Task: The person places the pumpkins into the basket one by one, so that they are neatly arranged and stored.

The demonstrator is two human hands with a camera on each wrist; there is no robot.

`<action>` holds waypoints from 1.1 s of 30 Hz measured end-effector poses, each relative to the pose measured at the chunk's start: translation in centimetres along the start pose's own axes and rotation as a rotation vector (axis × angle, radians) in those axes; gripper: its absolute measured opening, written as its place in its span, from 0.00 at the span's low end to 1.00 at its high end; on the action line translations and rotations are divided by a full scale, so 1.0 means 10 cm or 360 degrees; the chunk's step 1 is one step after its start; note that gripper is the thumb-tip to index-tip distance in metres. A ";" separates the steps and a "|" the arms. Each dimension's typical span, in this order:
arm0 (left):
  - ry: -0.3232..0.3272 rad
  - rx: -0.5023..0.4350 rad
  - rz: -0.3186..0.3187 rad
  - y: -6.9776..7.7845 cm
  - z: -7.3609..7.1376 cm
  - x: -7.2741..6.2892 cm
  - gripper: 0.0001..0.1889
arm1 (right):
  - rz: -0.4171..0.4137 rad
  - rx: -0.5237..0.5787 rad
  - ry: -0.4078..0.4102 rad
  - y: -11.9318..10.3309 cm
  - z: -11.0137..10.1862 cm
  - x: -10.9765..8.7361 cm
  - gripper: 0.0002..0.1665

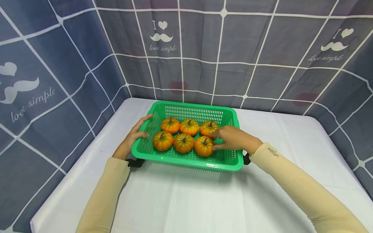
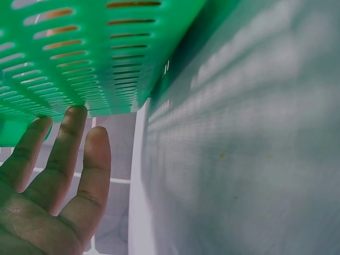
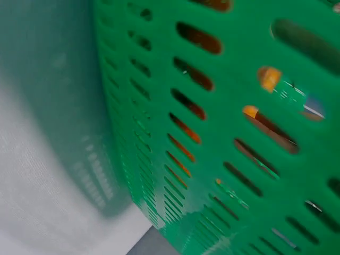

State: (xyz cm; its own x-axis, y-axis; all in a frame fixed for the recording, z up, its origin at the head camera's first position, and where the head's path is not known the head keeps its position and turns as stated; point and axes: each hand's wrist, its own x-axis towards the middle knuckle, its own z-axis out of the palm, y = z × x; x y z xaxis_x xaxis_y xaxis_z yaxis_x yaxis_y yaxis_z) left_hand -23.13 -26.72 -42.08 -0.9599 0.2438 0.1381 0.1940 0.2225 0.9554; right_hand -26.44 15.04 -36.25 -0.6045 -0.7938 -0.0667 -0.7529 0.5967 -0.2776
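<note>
A green slotted plastic basket (image 1: 186,162) holds several small orange pumpkins, set in two rows. My left hand (image 1: 132,139) grips its left rim, thumb and one finger over the edge. Three other fingers (image 2: 69,133) reach up along the outside wall in the left wrist view. Inside the basket's right end is my right hand (image 1: 233,137), thumb and forefinger at the right side of the front right pumpkin (image 1: 203,147). Right behind that forefinger sits the back right pumpkin (image 1: 208,127). In the right wrist view the slotted wall (image 3: 159,133) hides the right hand's fingers almost wholly.
White cloth (image 1: 186,200) covers the table around the basket, which casts a shadow on it. A grey-blue curtain with white grid lines (image 1: 204,42) hangs behind the table and along both sides. Beige sleeves (image 1: 102,197) cover both forearms.
</note>
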 end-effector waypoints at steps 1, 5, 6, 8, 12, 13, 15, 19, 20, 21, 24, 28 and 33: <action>-0.0003 0.0007 -0.0005 0.00 -0.01 0.00 0.48 | -0.0017 0.0033 0.0027 0.00 0.00 -0.02 0.31; -0.0004 0.0008 -0.0027 0.00 -0.01 -0.01 0.47 | -0.0053 0.0175 0.0163 0.05 0.00 -0.11 0.26; -0.0003 0.0004 -0.0023 0.00 -0.01 -0.01 0.47 | -0.0050 0.0206 0.0204 0.07 0.00 -0.14 0.25; -0.0005 -0.0026 -0.0022 0.00 0.00 0.00 0.47 | -0.0035 0.0253 0.0297 0.10 -0.01 -0.21 0.24; -0.0007 -0.0053 -0.0029 -0.01 0.01 0.01 0.46 | 0.0012 0.0363 0.0517 0.15 -0.04 -0.37 0.23; -0.0010 -0.0062 -0.0034 -0.01 0.01 0.01 0.46 | 0.0020 0.0389 0.0580 0.16 -0.05 -0.42 0.23; -0.0019 -0.0080 -0.0057 -0.02 0.01 0.01 0.46 | 0.0043 0.0459 0.0701 0.19 -0.05 -0.50 0.23; -0.0043 -0.0058 -0.0081 -0.03 -0.02 0.01 0.45 | 0.0089 0.0574 0.0938 0.26 -0.02 -0.67 0.22; -0.0052 -0.0056 -0.0092 -0.03 -0.02 0.00 0.45 | 0.0109 0.0592 0.0993 0.29 -0.01 -0.71 0.22; -0.0069 -0.0064 -0.0098 -0.03 -0.03 0.00 0.45 | 0.0136 0.0604 0.1047 0.30 0.00 -0.75 0.21; -0.0111 -0.0099 -0.0119 -0.03 -0.06 -0.03 0.43 | 0.0227 0.0600 0.1210 0.36 0.07 -0.88 0.22; -0.0147 -0.0093 -0.0106 0.01 -0.14 -0.11 0.39 | 0.0388 0.0513 0.1421 0.46 0.18 -1.06 0.23; -0.0074 0.0165 -0.0047 0.09 -0.30 -0.21 0.37 | 0.0563 0.0338 0.1599 0.66 0.32 -1.29 0.25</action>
